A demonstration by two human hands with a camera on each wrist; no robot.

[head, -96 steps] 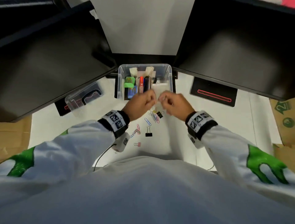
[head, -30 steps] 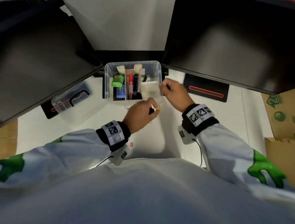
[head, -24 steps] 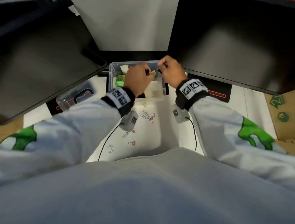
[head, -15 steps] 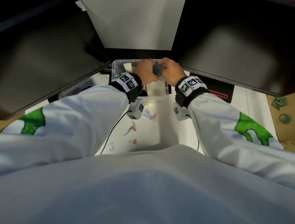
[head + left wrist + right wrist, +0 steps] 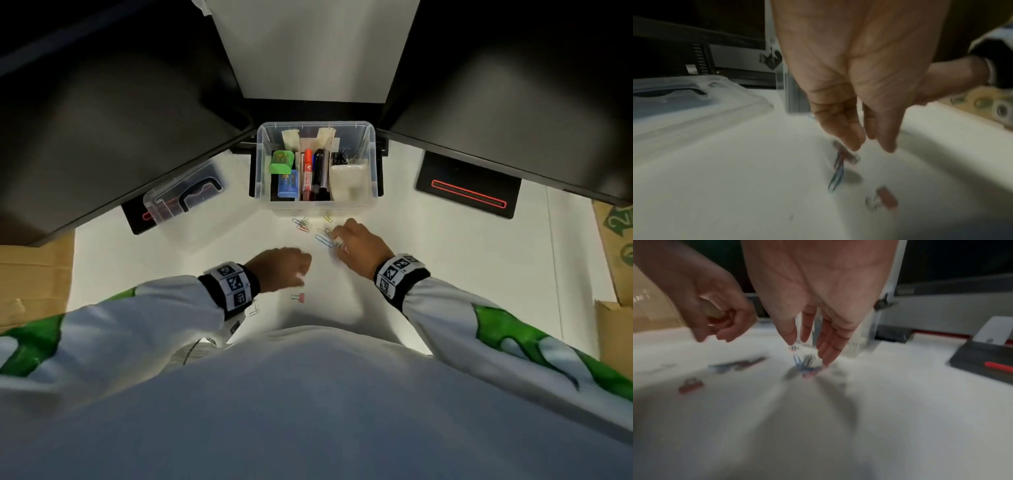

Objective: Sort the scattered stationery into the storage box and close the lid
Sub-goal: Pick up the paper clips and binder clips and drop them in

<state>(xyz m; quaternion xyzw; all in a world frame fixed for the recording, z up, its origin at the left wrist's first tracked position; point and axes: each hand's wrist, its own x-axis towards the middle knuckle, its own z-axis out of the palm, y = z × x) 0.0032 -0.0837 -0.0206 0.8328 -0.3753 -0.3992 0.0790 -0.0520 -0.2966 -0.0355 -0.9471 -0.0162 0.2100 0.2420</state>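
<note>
Both hands [image 5: 318, 257] low over paperclips [image 5: 325, 240]

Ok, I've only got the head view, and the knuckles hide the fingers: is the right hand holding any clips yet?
Observer: No. The right wrist view shows the right hand with straight fingers and a bare palm, tips just over the blue clips.
Operator: And the left?
Observer: The left wrist view shows the left hand pointing down over a clip bunch. Blur hides whether it pinches them.
</note>
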